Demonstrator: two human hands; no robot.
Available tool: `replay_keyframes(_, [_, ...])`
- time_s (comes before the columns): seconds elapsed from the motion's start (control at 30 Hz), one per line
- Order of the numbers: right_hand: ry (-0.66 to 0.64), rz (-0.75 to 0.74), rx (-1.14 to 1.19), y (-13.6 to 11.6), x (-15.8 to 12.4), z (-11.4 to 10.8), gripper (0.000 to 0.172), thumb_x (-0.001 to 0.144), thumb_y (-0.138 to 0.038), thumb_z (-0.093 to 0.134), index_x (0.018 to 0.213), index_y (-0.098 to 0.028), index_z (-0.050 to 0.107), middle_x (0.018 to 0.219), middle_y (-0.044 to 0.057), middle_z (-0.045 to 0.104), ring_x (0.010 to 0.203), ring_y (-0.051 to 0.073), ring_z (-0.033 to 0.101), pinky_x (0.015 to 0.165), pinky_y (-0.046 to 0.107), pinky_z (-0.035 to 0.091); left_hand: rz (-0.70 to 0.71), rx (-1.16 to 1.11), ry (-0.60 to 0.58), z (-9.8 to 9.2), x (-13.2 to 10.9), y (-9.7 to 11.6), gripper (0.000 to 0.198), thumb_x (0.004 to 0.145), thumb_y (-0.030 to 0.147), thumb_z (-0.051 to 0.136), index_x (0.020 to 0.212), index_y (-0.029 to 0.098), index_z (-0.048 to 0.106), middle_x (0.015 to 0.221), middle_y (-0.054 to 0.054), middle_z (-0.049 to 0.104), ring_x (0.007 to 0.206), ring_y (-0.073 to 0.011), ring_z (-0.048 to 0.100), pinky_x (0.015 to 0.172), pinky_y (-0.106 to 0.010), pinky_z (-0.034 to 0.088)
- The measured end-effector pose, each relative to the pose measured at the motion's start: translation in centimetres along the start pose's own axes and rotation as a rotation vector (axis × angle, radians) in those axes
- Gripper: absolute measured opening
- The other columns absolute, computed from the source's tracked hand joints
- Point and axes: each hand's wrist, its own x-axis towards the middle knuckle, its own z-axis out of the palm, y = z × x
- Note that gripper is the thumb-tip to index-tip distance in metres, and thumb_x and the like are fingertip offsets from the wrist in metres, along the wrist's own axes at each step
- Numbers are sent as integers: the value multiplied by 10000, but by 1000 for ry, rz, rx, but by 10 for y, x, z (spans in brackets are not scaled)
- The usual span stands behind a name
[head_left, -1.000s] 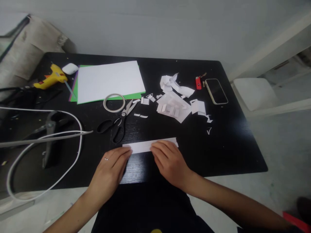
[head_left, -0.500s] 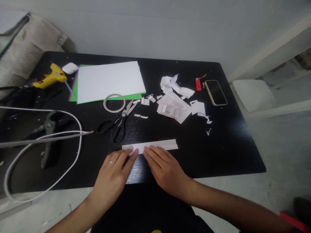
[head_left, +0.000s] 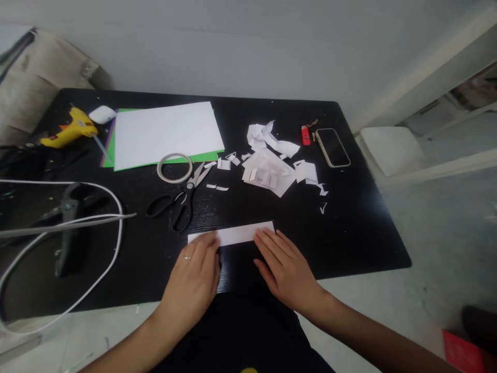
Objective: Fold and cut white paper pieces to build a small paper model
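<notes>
A narrow white paper strip (head_left: 236, 236) lies flat near the front edge of the black table, apparently folded lengthwise. My left hand (head_left: 196, 267) rests on its left end with the fingers laid over the paper; the fingertips are slightly blurred. At the strip's right end, my right hand (head_left: 287, 267) presses down with stretched fingers, its thumb apart on the tabletop. Just beyond the strip, black-handled scissors (head_left: 189, 186) lie with their blades partly apart. A roll of tape (head_left: 159, 169) touches or nearly touches them.
White sheets (head_left: 166, 132) lie on coloured paper at the back left. A yellow glue gun (head_left: 72, 129), a white cable (head_left: 116, 243) and dark pliers-like tool (head_left: 70, 207) occupy the left. Paper scraps (head_left: 272, 171), a red lighter (head_left: 305, 135) and a phone (head_left: 333, 147) are on the right.
My hands have moved apart along the strip, the right one to its right end. The strip's raised fold now looks flattened. The whole view has shifted slightly.
</notes>
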Motion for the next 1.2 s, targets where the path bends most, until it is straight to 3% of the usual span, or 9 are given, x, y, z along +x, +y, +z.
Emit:
replay_keyframes(0.1, [19, -5, -5, -1, 0, 3, 379, 1051, -197, 578, 1391, -46, 650, 1449, 178, 663, 1350, 309, 651, 1124, 504, 585, 35, -68, -14, 9, 8, 19, 409, 1014, 161, 577, 1383, -13, 581, 1398, -236, 647, 1301, -349, 600, 1092, -505, 527])
replay_keyframes(0.3, [9, 4, -29, -2, -2, 4, 391, 1054, -196, 551, 1394, -30, 648, 1455, 169, 661, 1349, 311, 651, 1131, 477, 582, 47, -62, -77, 24, 11, 40, 495, 1064, 309, 515, 1487, 53, 534, 1534, -154, 607, 1414, -354, 551, 1178, -558, 448])
replay_keyframes(0.7, [4, 31, -11, -5, -1, 0, 390, 1043, -174, 566, 1404, -46, 639, 1459, 162, 656, 1343, 309, 658, 1130, 498, 581, 17, 5, -105, 7, -28, 5, 622, 1043, 399, 576, 1558, 69, 462, 1587, -161, 549, 1472, -342, 497, 1195, -508, 427])
replay_keyframes(0.93, [102, 129, 46, -26, 14, 16, 371, 1006, -126, 559, 1348, -35, 671, 1405, 192, 695, 1349, 311, 651, 1142, 507, 573, 3, 51, -78, 9, -35, 4, 621, 1027, 352, 583, 1553, 42, 463, 1592, -186, 536, 1470, -374, 490, 1190, -538, 420])
replay_keyframes(1.07, [63, 11, 169, -47, 29, 25, 438, 1017, -117, 517, 1440, -38, 598, 1529, 165, 602, 1509, 281, 486, 1234, 483, 485, 19, 66, -63, 11, -35, 4, 582, 1026, 336, 560, 1516, 27, 502, 1576, -198, 550, 1447, -376, 508, 1182, -539, 411])
replay_keyframes(1.2, [-29, -53, 181, -49, 31, 26, 469, 1040, -109, 458, 1492, -15, 542, 1561, 161, 569, 1512, 252, 482, 1254, 426, 457, 20, 51, -58, 12, -36, 3, 578, 1015, 304, 569, 1514, 20, 505, 1572, -202, 553, 1445, -370, 511, 1189, -531, 397])
